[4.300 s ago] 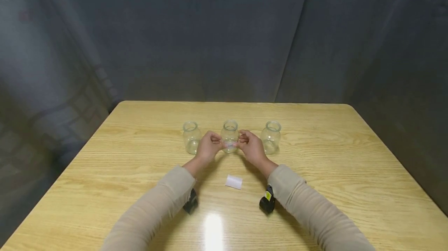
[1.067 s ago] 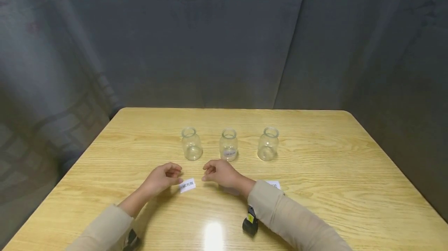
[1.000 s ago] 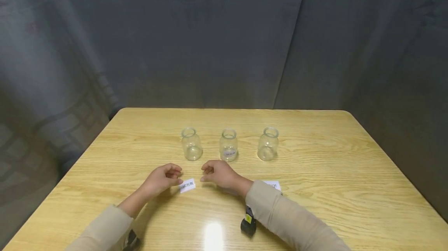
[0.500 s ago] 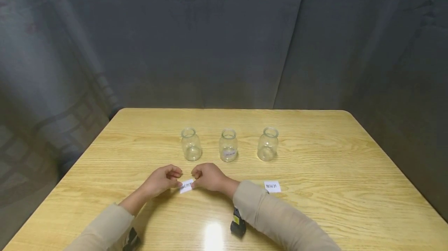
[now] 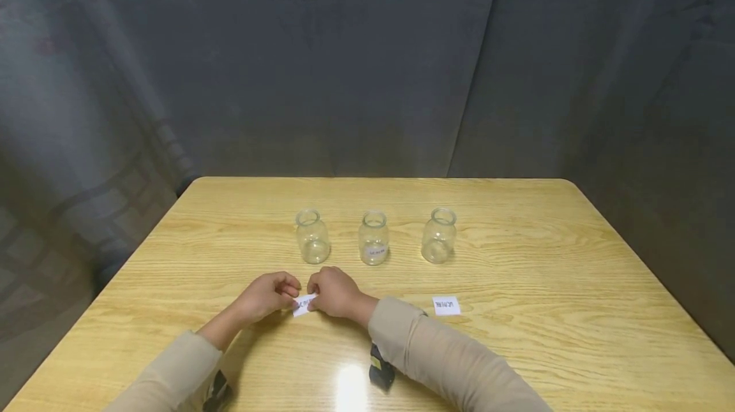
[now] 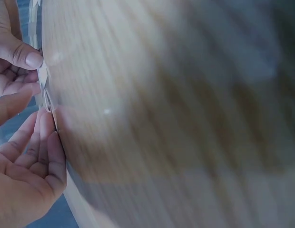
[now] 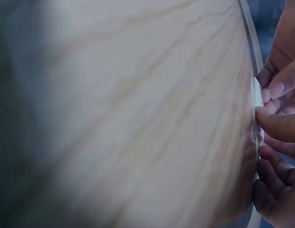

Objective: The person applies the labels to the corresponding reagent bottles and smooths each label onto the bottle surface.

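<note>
In the head view, a small white paper label (image 5: 302,305) with dark characters is spread between both hands, in front of the left glass jar (image 5: 313,238). My left hand (image 5: 264,297) pinches its left end with thumb and fingers. At the right end, the thumb and forefinger of my right hand (image 5: 335,293) grip it and cover part of the writing. Both wrist views show the label (image 7: 257,102) nearly edge-on by the thumbs. A similar label shows on the middle glass jar (image 5: 374,238), low on its front. The right glass jar (image 5: 439,237) shows no label.
Another white label (image 5: 446,305) lies on the wooden table (image 5: 545,284), right of my right forearm. The three jars stand upright in a row beyond the hands. A dark grey curtain (image 5: 344,67) hangs behind the table's far edge.
Both hands were at the middle jar, then came nearer and left to a label. My right hand has since moved left onto the label's right end, uncovering the other label.
</note>
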